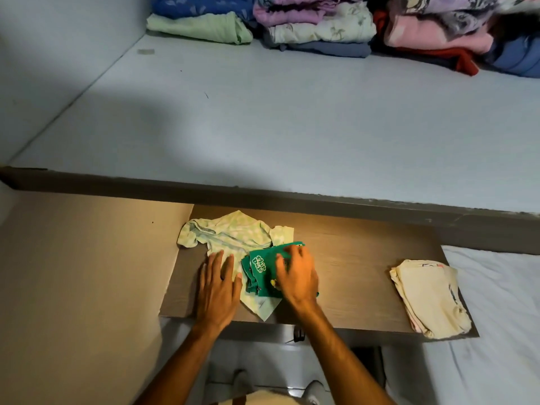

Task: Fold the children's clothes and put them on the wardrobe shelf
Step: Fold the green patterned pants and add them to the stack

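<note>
Both palms lie open: my right hand [296, 277] flat on the folded green garment [263, 271], my left hand [219, 287] on the pale green onesie [230, 235] beneath.

The board [365, 276] looks like matt brown wood-grain laminate. On it, near its left edge, lies a soft pale green printed cloth garment [230, 232] under a green knit piece [263, 270]; at its right edge, cream cotton [429, 296]. The white shelf [292, 127] is smooth and matt.

Folded stacks [344, 21] cropped above; green garment's print [259, 264] illegible.
</note>
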